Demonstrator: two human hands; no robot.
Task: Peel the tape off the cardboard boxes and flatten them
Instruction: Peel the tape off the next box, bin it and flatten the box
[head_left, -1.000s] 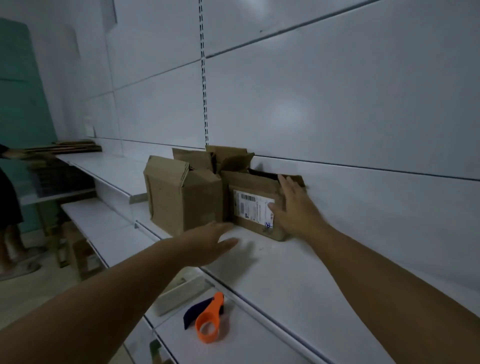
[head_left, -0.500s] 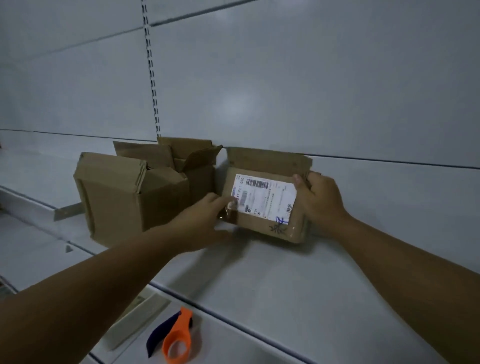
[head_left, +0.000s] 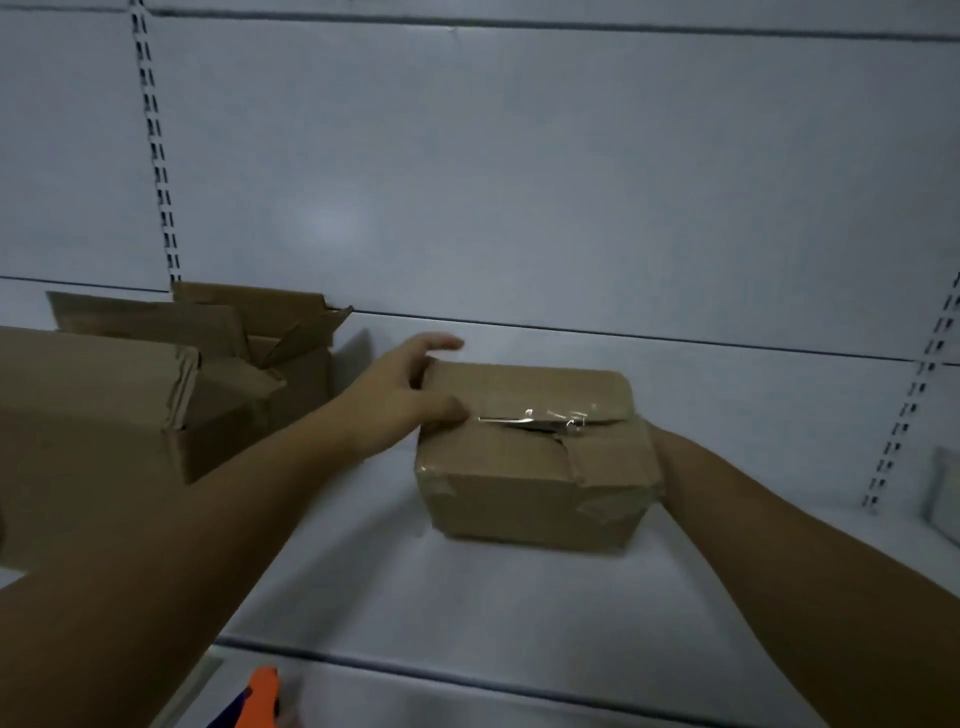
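One small box (head_left: 530, 462) sits on the white shelf (head_left: 467, 587) at the centre of the frame, clear tape (head_left: 540, 418) crumpled along its torn top seam. Your left grip (head_left: 400, 400) lies open-fingered over the box's upper left corner, thumb touching the tape's left end, while your right grip (head_left: 660, 449) is mostly hidden behind the right end, so whether it clasps the box cannot be told. Steady the box from the right, lift the tape's end with a nail and draw it low and slowly along the seam, so it likely comes away whole.
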